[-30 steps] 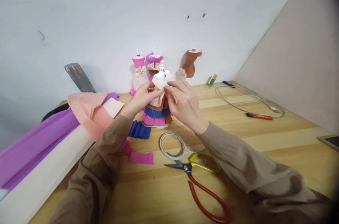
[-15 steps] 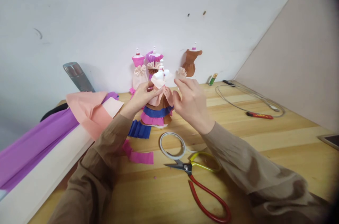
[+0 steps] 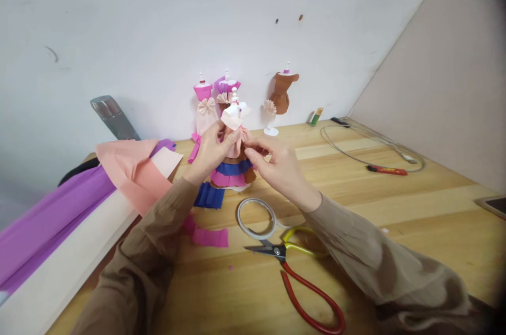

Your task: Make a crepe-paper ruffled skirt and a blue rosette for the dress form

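A small mannequin in a layered crepe-paper dress (image 3: 234,163) stands on the wooden table (image 3: 395,219), with peach, brown, blue and pink tiers and a white top. My left hand (image 3: 211,151) grips its waist from the left, fingers closed on the peach layer. From the right, my right hand (image 3: 276,166) pinches the same waist, fingertips pressed together on the paper. Both sleeves are tan.
Behind stand three other dressed mannequins: pink (image 3: 203,105), purple (image 3: 226,89), brown (image 3: 282,92). A tape roll (image 3: 256,219), red-and-yellow scissors (image 3: 300,277), pleated blue paper (image 3: 209,195) and a pink strip (image 3: 207,236) lie near. Peach (image 3: 132,166) and purple (image 3: 43,219) paper rolls lie left; a wire loop (image 3: 371,150) lies right.
My right hand, lifted beside the dress half a second ago, has come back down and closed on its waist. The left hand kept its grip.
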`<state>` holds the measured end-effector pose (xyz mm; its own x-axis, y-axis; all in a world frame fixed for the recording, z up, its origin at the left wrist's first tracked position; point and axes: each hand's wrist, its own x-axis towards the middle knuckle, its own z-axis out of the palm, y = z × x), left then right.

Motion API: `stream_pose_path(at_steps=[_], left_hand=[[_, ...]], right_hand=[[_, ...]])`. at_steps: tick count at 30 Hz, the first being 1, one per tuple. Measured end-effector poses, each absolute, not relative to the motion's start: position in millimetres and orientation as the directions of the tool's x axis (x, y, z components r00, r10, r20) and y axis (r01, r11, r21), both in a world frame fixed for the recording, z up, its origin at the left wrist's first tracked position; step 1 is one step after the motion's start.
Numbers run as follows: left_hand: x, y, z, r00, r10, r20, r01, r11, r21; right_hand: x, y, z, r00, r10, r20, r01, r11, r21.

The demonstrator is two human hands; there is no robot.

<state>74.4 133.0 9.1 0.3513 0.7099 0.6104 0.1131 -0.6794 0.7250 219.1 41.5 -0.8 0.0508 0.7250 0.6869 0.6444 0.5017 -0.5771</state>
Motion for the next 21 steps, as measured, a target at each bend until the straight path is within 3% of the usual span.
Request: stream_pose_path(at_steps=[5,14,21], left_hand=[[75.3,126.1,7.9,0.353,0.687,0.635,0.171,-0.714,0.679],[71.8,129.7,9.4,0.507,0.663,0.550,0.012,-0.644,0.765],[72.2,131.4,9.8,0.469,0.713,0.521,0.035,-0.605,0.796]], right_hand=[[213.5,45.0,-2.9,0.093,0.766,0.637,0.611,0.461,-0.643],[214.5,50.2,-5.9,0.135,0.771,0.622,0.622,0.423,-0.659],[218.2,52.8,-6.8,0.161,0.843,0.514,0.664,0.293,-0.688]])
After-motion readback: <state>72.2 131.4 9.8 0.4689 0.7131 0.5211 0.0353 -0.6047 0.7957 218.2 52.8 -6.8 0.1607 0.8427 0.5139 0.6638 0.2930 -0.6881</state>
